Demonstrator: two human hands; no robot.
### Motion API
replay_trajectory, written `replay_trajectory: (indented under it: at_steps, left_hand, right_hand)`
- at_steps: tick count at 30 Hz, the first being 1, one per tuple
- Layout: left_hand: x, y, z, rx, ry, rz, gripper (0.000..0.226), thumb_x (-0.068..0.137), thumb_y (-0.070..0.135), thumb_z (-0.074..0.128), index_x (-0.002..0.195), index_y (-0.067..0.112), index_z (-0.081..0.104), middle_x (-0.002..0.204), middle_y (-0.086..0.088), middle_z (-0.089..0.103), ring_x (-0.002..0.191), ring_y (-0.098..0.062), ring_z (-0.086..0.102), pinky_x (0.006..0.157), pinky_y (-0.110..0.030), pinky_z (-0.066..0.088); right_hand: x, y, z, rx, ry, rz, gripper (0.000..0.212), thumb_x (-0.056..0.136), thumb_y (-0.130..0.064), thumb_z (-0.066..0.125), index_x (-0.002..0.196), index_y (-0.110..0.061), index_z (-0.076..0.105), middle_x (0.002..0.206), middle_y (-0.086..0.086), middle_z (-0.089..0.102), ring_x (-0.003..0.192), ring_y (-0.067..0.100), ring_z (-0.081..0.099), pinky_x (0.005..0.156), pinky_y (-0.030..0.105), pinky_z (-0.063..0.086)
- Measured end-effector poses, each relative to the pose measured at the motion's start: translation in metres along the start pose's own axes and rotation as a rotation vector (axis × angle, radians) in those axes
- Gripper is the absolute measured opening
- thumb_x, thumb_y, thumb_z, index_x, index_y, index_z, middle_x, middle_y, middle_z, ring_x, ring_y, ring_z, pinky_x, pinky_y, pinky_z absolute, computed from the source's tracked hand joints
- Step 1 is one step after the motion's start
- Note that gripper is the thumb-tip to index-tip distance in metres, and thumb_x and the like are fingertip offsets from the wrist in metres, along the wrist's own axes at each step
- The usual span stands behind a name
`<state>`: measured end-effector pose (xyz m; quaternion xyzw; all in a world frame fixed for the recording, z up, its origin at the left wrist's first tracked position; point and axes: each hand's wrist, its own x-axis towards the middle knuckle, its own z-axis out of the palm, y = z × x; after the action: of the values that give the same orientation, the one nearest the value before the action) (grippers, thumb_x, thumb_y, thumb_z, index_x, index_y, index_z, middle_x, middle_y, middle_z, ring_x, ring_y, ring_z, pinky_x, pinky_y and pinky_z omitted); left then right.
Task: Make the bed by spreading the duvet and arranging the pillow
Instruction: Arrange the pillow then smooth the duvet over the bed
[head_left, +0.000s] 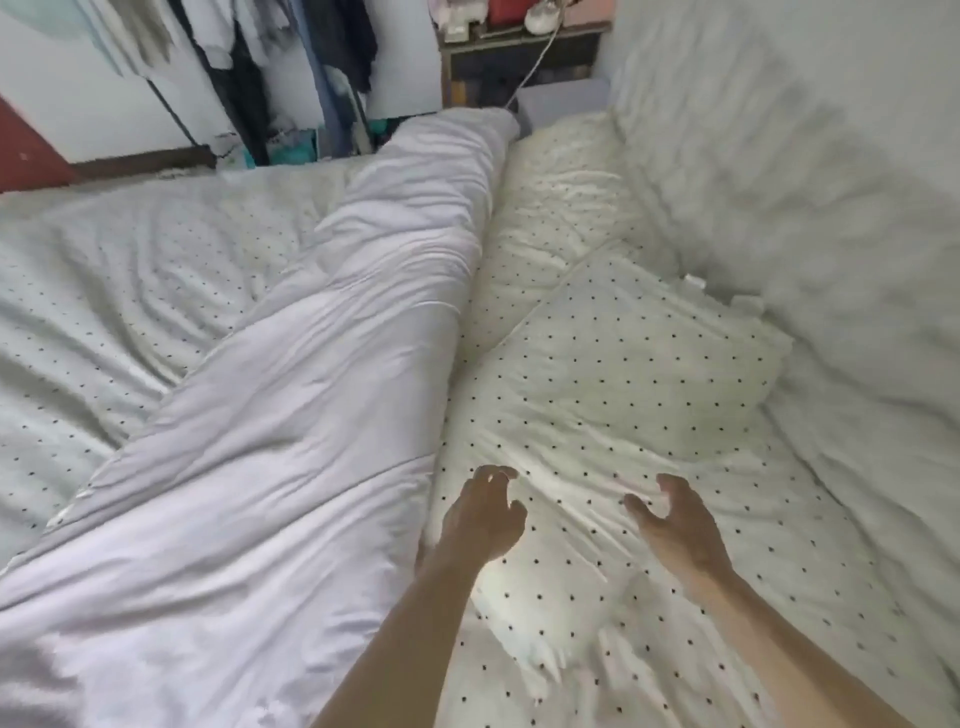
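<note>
Left hand (485, 512), right hand (675, 514) empty, fingers apart, above dotted pillow (623, 374); we judge pillow step in hand, next needs grip on its near edge.

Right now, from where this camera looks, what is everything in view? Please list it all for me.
duvet: one, plain white, bunched in a long ridge from lower left to top middle.
dotted sheet: one, pale with black dots, left of the duvet.
dotted pillow: one, cream with black dots, right of the duvet.
second pillow: one, cream, faintly dotted, beyond the dotted pillow.
hanging clothes: several, dark, blue and white, top left.
shelf unit: one, dark, top middle, small things on top.
cable: one, white, hanging down the shelf unit.
wall: pale grey, right.
left hand: fingers bent, holding nothing, over dotted cloth in front.
right hand: the same, beside it.
</note>
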<state>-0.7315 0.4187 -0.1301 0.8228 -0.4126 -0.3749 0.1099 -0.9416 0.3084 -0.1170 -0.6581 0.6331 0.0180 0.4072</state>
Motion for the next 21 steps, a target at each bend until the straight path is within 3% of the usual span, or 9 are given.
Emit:
replay_trajectory:
  at_steps: [5,7,8,10,13,14,16,19,21]
  left_hand:
    - [0.095,0.020,0.029,0.127,0.064,-0.061,0.049,0.097,0.033,0.044,0.145,0.032,0.036,0.159,0.011,0.017,0.142,-0.012,0.027,0.110,-0.036,0.034]
    - [0.124,0.019,0.027,0.190,0.132,-0.050,0.045,0.098,0.035,0.045,0.142,0.029,0.041,0.156,0.012,0.022,0.138,-0.011,0.031,0.105,-0.035,0.038]
    - [0.136,0.020,0.024,0.220,0.196,-0.039,0.042,0.098,0.035,0.046,0.139,0.027,0.045,0.152,0.013,0.027,0.134,-0.012,0.034,0.102,-0.036,0.040]
    - [0.160,0.021,0.021,0.257,0.317,-0.032,0.039,0.097,0.038,0.049,0.134,0.026,0.051,0.146,0.011,0.033,0.131,-0.016,0.036,0.101,-0.038,0.041]
    - [0.190,0.011,0.013,0.217,0.299,-0.101,0.063,0.095,0.051,0.049,0.151,0.026,0.031,0.159,0.002,0.019,0.145,-0.024,0.019,0.116,-0.047,0.025]
    - [0.198,0.006,0.008,0.239,0.242,-0.131,0.074,0.095,0.057,0.046,0.156,0.027,0.017,0.163,0.000,0.010,0.148,-0.025,0.011,0.119,-0.048,0.017]
    - [0.213,-0.003,0.002,0.298,0.152,-0.165,0.083,0.092,0.066,0.039,0.157,0.029,0.001,0.165,-0.002,0.001,0.151,-0.025,0.005,0.120,-0.048,0.012]
    - [0.231,-0.005,-0.006,0.264,0.116,-0.219,0.088,0.088,0.076,0.031,0.156,0.031,-0.001,0.165,-0.003,0.003,0.150,-0.029,0.012,0.119,-0.051,0.016]
    - [0.241,-0.002,-0.007,0.232,0.111,-0.244,0.089,0.086,0.078,0.031,0.156,0.032,0.000,0.164,-0.005,0.007,0.148,-0.034,0.017,0.118,-0.052,0.019]
  right_hand:
    - [0.071,0.074,-0.004,0.237,0.013,0.258,0.089,0.085,-0.062,0.060,0.149,-0.007,0.031,0.150,0.014,0.041,0.135,0.029,0.045,0.102,0.038,0.041]
    - [0.088,0.084,0.010,0.326,-0.023,0.244,0.087,0.079,-0.070,0.059,0.136,-0.006,0.045,0.125,0.009,0.057,0.111,0.023,0.058,0.089,0.033,0.046]
    - [0.093,0.084,0.017,0.384,-0.034,0.222,0.080,0.076,-0.071,0.059,0.124,-0.008,0.050,0.108,0.003,0.057,0.095,0.018,0.058,0.081,0.030,0.044]
    - [0.102,0.085,0.028,0.506,-0.034,0.188,0.052,0.081,-0.060,0.065,0.109,-0.018,0.050,0.098,-0.010,0.053,0.088,0.010,0.055,0.080,0.022,0.040]
    - [0.114,0.077,0.032,0.631,0.043,0.150,0.023,0.089,-0.036,0.070,0.086,-0.024,0.051,0.086,-0.011,0.059,0.070,-0.004,0.062,0.060,0.003,0.042]
    - [0.120,0.076,0.032,0.649,0.074,0.147,0.023,0.090,-0.036,0.069,0.085,-0.021,0.051,0.083,-0.008,0.061,0.067,-0.003,0.063,0.057,0.004,0.042]
    - [0.139,0.074,0.028,0.644,0.126,0.201,0.039,0.092,-0.048,0.062,0.098,-0.013,0.049,0.085,-0.004,0.061,0.074,0.010,0.062,0.069,0.020,0.046]
    - [0.180,0.069,0.017,0.643,0.169,0.279,0.056,0.090,-0.062,0.054,0.107,-0.010,0.041,0.089,-0.003,0.059,0.086,0.023,0.060,0.076,0.032,0.043]
    - [0.201,0.066,0.011,0.638,0.155,0.323,0.068,0.090,-0.065,0.050,0.115,-0.003,0.036,0.105,0.007,0.060,0.094,0.026,0.058,0.079,0.034,0.043]
